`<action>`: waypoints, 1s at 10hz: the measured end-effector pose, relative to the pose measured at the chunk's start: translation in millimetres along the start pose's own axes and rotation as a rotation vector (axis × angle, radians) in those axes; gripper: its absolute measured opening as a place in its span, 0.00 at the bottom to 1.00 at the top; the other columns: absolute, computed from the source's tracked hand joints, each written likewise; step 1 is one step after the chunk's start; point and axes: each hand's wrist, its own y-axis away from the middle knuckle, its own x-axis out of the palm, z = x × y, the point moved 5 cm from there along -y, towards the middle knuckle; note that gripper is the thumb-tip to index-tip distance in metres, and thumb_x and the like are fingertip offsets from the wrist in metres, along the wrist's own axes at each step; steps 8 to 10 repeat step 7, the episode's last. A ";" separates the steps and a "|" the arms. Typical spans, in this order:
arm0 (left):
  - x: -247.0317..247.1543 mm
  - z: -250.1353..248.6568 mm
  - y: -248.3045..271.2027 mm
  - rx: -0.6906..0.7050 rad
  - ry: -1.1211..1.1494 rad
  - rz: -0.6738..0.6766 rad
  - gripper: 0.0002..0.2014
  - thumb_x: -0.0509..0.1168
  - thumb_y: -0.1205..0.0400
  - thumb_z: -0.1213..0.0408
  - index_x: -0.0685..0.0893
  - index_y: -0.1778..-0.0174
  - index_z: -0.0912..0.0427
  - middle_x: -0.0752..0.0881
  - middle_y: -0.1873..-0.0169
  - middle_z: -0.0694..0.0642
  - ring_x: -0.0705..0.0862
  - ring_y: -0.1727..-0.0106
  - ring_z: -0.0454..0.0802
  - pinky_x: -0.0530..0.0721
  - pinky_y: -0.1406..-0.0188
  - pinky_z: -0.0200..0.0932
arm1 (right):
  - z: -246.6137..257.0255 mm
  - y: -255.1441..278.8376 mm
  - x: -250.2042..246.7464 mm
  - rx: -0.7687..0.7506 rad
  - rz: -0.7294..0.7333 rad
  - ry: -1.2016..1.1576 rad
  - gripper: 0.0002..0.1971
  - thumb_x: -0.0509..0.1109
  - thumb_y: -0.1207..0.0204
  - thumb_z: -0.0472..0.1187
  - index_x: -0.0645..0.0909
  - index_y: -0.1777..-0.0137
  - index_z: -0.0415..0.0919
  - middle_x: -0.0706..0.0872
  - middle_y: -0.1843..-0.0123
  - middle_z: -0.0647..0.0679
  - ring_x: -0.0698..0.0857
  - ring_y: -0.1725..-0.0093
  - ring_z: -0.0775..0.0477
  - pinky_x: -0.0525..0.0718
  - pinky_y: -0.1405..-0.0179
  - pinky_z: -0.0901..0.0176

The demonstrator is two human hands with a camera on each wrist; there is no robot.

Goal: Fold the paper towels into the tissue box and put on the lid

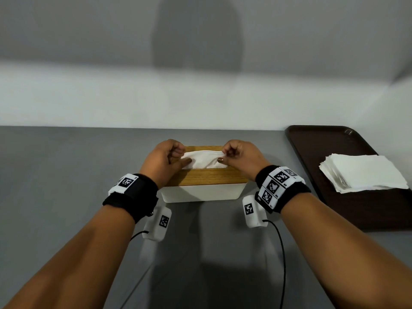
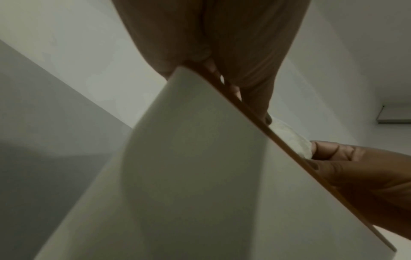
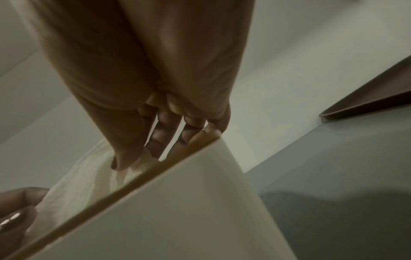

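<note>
A white tissue box with a wooden lid on top stands mid-table. A white paper towel sticks up from the lid's slot. My left hand pinches the towel's left end with thumb and curled fingers. My right hand pinches its right end the same way. In the left wrist view the box wall, the lid edge and the towel show. In the right wrist view my thumb presses on the towel above the lid edge.
A dark brown tray at the right holds a stack of white paper towels. The grey table runs back to a white wall. Sensor cables hang from both wrists near the table's front.
</note>
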 end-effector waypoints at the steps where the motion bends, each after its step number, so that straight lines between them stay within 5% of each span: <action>1: -1.9 4.8 1.7 0.015 -0.160 -0.005 0.12 0.78 0.27 0.59 0.84 0.53 0.56 0.79 0.55 0.49 0.78 0.60 0.41 0.74 0.60 0.28 | -0.5 5.1 -2.2 0.043 -0.028 -0.068 0.12 0.81 0.32 0.34 0.83 0.51 0.41 0.80 0.62 0.52 0.76 0.63 0.56 0.80 0.58 0.70; 2: -1.4 4.4 1.0 0.046 -0.215 -0.002 0.06 0.73 0.22 0.63 0.85 0.55 0.61 0.79 0.51 0.53 0.78 0.54 0.48 0.72 0.55 0.35 | -3.5 4.0 -3.5 0.074 -0.043 0.105 0.14 0.83 0.34 0.39 0.85 0.51 0.38 0.84 0.52 0.45 0.81 0.56 0.51 0.83 0.48 0.57; 3: -2.2 2.9 1.5 0.024 -0.202 0.002 0.06 0.70 0.20 0.63 0.83 0.53 0.62 0.81 0.55 0.54 0.78 0.56 0.50 0.71 0.63 0.34 | -3.4 3.1 -1.7 0.081 -0.029 0.192 0.09 0.81 0.31 0.41 0.86 0.58 0.37 0.85 0.53 0.43 0.82 0.55 0.48 0.81 0.48 0.54; 5: -3.0 2.2 -1.2 -0.001 -0.127 0.073 0.05 0.69 0.19 0.63 0.83 0.54 0.61 0.83 0.64 0.60 0.79 0.62 0.53 0.74 0.63 0.37 | -0.6 6.5 -2.2 0.127 -0.011 0.124 0.08 0.79 0.28 0.39 0.81 0.62 0.44 0.79 0.66 0.51 0.75 0.65 0.53 0.75 0.57 0.60; 7: -12.3 -6.6 7.8 -0.011 -0.034 0.004 0.18 0.73 0.23 0.61 0.81 0.38 0.60 0.83 0.47 0.52 0.82 0.46 0.48 0.80 0.40 0.44 | -3.1 21.6 -19.4 0.132 -0.117 -0.110 0.16 0.78 0.29 0.32 0.83 0.41 0.38 0.85 0.49 0.44 0.82 0.51 0.51 0.81 0.48 0.70; 10: -12.3 -6.6 7.8 -0.011 -0.034 0.004 0.18 0.73 0.23 0.61 0.81 0.38 0.60 0.83 0.47 0.52 0.82 0.46 0.48 0.80 0.40 0.44 | -3.1 21.6 -19.4 0.132 -0.117 -0.110 0.16 0.78 0.29 0.32 0.83 0.41 0.38 0.85 0.49 0.44 0.82 0.51 0.51 0.81 0.48 0.70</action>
